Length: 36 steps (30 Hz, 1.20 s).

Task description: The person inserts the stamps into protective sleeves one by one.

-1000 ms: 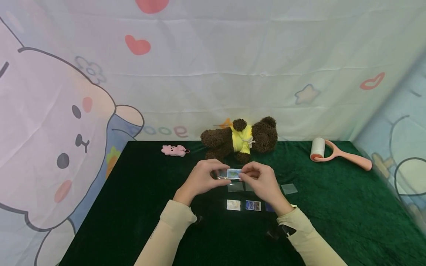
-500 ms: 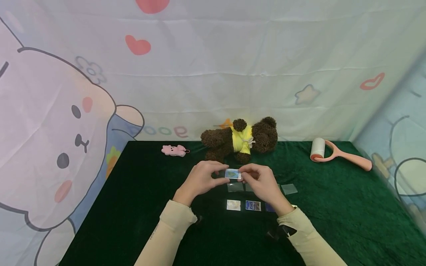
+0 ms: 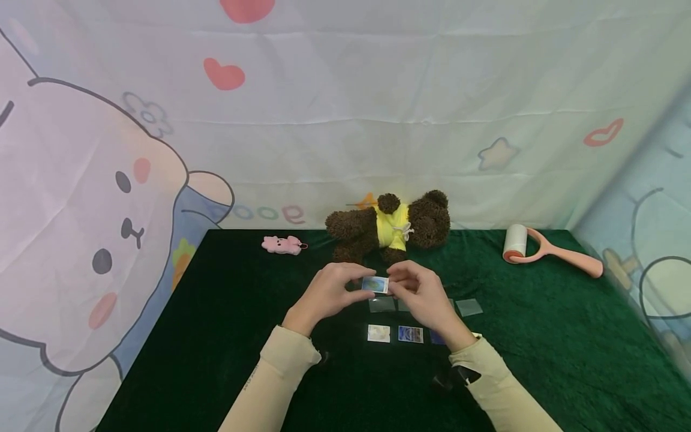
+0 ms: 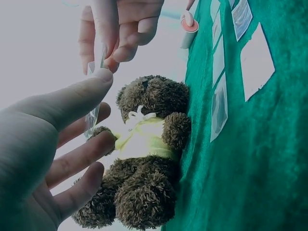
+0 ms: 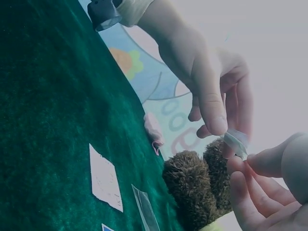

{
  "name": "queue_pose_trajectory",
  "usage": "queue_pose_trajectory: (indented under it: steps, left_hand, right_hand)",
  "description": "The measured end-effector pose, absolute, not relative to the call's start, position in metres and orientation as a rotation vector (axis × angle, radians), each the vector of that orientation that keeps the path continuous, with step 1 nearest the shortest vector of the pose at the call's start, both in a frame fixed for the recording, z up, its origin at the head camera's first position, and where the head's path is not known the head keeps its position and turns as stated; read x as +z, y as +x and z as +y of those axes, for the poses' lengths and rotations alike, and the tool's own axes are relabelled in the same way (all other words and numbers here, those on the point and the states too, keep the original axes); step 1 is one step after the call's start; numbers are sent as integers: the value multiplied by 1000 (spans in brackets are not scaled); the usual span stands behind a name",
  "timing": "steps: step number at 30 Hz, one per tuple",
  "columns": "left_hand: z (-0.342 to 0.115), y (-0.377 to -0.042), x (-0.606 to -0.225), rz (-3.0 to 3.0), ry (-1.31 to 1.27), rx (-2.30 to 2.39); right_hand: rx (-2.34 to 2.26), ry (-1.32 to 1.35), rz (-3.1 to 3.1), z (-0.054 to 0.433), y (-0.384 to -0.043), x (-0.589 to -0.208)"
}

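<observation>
Between my hands, above the table, is a small card [image 3: 375,284] with a blue and green picture. A clear plastic sleeve [image 4: 91,124] surrounds at least part of it; how deep the card sits in it is hard to tell. My left hand [image 3: 326,293] pinches the sleeve's left end between thumb and fingers. At the right end, my right hand [image 3: 423,295] pinches the card with thumb and index finger. Below lie a whitish card [image 3: 378,333], a blue picture card [image 3: 411,334] and a dark blue card [image 3: 438,337], partly hidden by the right wrist.
Several clear sleeves [image 3: 382,305] lie in a row behind the cards, partly covered by my right hand. Along the back of the green cloth [image 3: 243,312] are a pink plush [image 3: 282,244], a brown teddy bear [image 3: 426,223] in yellow and a lint roller [image 3: 567,255].
The card has slid leftward towards my left hand, further over the sleeve's area. My right fingers have shifted slightly at its right edge. Things on the table have not moved.
</observation>
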<state>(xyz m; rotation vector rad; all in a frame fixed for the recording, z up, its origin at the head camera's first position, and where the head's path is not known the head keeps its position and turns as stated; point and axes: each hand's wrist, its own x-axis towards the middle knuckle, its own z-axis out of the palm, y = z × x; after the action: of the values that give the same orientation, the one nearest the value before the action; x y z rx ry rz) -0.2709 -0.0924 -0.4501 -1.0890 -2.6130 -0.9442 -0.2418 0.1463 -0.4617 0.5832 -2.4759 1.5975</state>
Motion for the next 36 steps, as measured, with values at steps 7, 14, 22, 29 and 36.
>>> queue_pose_trajectory:
  steps: [7, 14, 22, 29, 36]
  left_hand:
    - [-89, -270, -450, -2578, -1141, -917]
    - [-85, -269, -451, -2556, -1179, -925]
    - [-81, -267, -453, -2572, -1181, -907]
    - [-81, -266, -453, -2602, -1127, -915]
    - [-82, -268, -451, -2621, -1113, -994]
  right_hand:
    - [1617, 603, -2481, 146, -243, -462]
    - [1627, 616, -2503, 146, -243, -462]
    - [1650, 649, -2487, 145, -244, -465]
    - [1561, 669, -2540, 145, -243, -468]
    - [1463, 709, -2559, 143, -241, -467]
